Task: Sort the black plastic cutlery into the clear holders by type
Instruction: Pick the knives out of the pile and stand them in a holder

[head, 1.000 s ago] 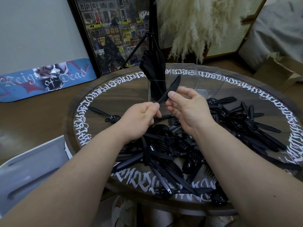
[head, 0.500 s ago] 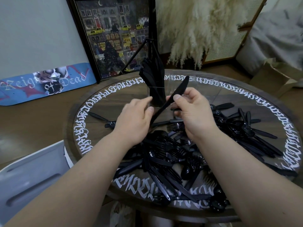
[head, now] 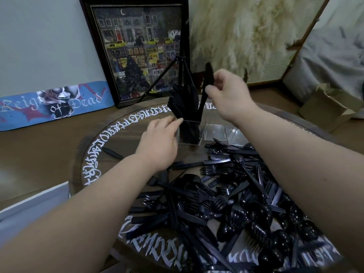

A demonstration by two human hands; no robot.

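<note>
Right hand [head: 228,91] raised over the far middle of the round table [head: 110,138], thumb and fingers pinching a black plastic knife [head: 206,83] held nearly upright, blade end up, lower end dipping toward the knife-filled clear holder [head: 189,133]. Left hand [head: 159,140] lower and to the left, fingers loosely extended, fingertips touching that holder's near left upper edge, gripping nothing. Holder packed with upright black knives, standing far centre on the table. Second clear holder [head: 215,132] just right of it, contents not discernible. Loose pile of black cutlery [head: 226,198] spread across the near and right part of the table: forks, spoons and knives tangled together. Single black piece [head: 112,152] lying apart on the left. Beyond the table, a framed painting [head: 137,52] leaning at the wall, a skateboard deck [head: 53,103] to its left, pale pampas grass [head: 242,30] to its right
</note>
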